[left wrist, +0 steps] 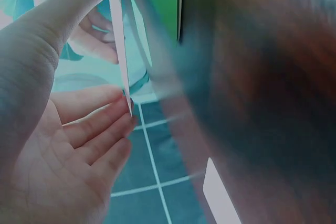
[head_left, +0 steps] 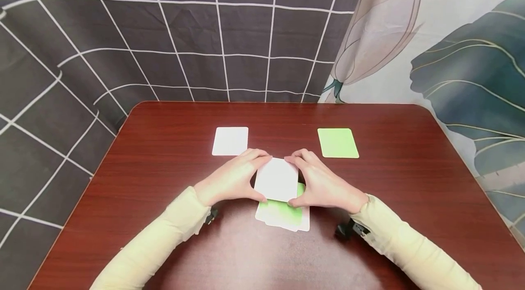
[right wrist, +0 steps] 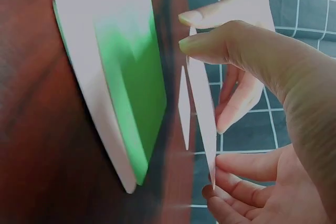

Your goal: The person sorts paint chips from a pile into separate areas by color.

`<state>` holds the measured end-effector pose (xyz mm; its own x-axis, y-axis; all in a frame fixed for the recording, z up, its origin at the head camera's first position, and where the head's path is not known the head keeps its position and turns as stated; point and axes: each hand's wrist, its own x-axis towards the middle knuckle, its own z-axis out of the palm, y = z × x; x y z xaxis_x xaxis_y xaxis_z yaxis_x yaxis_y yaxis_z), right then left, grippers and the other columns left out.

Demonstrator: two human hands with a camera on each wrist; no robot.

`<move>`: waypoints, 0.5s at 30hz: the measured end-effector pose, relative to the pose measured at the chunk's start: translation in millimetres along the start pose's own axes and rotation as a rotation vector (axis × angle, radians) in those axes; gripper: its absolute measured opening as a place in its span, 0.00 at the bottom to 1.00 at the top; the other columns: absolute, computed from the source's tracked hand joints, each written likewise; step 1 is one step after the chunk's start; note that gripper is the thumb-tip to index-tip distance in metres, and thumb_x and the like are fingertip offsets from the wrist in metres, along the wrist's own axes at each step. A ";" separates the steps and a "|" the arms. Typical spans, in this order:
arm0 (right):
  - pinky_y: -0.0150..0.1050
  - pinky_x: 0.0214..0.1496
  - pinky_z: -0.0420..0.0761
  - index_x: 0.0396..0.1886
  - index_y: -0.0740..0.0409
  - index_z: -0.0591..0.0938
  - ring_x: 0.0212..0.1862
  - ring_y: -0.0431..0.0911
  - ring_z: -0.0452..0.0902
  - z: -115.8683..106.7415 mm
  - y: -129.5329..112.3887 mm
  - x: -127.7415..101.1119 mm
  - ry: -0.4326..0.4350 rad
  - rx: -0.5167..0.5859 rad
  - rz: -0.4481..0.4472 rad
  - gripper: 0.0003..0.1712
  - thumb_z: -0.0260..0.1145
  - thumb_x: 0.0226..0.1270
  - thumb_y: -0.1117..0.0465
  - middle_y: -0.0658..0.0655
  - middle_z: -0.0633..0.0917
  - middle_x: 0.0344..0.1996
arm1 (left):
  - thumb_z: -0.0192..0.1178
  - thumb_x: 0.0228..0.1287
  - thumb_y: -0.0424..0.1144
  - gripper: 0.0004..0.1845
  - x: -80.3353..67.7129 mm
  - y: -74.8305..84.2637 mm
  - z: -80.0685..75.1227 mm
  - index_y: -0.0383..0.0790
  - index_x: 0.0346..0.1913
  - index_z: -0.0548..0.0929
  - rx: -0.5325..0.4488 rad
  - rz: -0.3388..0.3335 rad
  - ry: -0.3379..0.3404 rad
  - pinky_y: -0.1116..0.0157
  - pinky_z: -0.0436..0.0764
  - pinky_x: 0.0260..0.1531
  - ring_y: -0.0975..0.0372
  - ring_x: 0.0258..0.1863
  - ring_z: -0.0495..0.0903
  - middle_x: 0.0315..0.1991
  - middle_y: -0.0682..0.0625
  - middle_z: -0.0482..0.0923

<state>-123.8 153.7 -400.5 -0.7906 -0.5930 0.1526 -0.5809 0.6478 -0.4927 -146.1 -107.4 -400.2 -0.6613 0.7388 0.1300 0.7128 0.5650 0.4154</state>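
Note:
A white square card [head_left: 276, 179] with rounded corners is held up between both hands. My left hand [head_left: 231, 179] pinches its left side, thumb at the near corner and fingers at the far one. On the opposite side my right hand [head_left: 326, 185] grips it the same way. Below the held card lies a loose pile of cards [head_left: 283, 219], a green one on top and white ones fanned out around it. The right wrist view shows a gap between the held card [right wrist: 202, 103] and the pile's green card [right wrist: 134, 98].
Farther back on the dark red wooden table [head_left: 164, 180] lie a white card [head_left: 230, 141] at the left and a green card [head_left: 338, 142] at the right. A dark gridded curtain [head_left: 184, 30] and a leaf-patterned one [head_left: 471, 66] hang beyond the table's edges.

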 end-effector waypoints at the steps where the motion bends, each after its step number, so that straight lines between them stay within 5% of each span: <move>1: 0.43 0.56 0.76 0.65 0.68 0.76 0.57 0.51 0.69 -0.5 0.5 3.3 -0.002 0.002 -0.001 0.56 0.87 0.33 0.49 0.57 0.73 0.55 | 0.84 0.41 0.55 0.52 -0.6 -1.2 -2.4 0.34 0.68 0.75 -0.001 -0.005 0.011 0.65 0.72 0.61 0.59 0.61 0.70 0.62 0.49 0.73; 15: 0.43 0.59 0.75 0.67 0.68 0.75 0.60 0.51 0.67 -9.5 -2.1 47.9 0.004 0.005 -0.048 0.56 0.86 0.37 0.49 0.58 0.72 0.59 | 0.84 0.41 0.55 0.55 -7.8 -19.1 -32.2 0.32 0.71 0.72 0.032 -0.113 0.074 0.60 0.68 0.67 0.54 0.67 0.68 0.67 0.44 0.71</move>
<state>-162.3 128.5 -384.0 -0.7623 -0.6218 0.1795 -0.6176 0.6160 -0.4889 -162.1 -135.8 -380.2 -0.7522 0.6415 0.1507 0.6394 0.6552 0.4024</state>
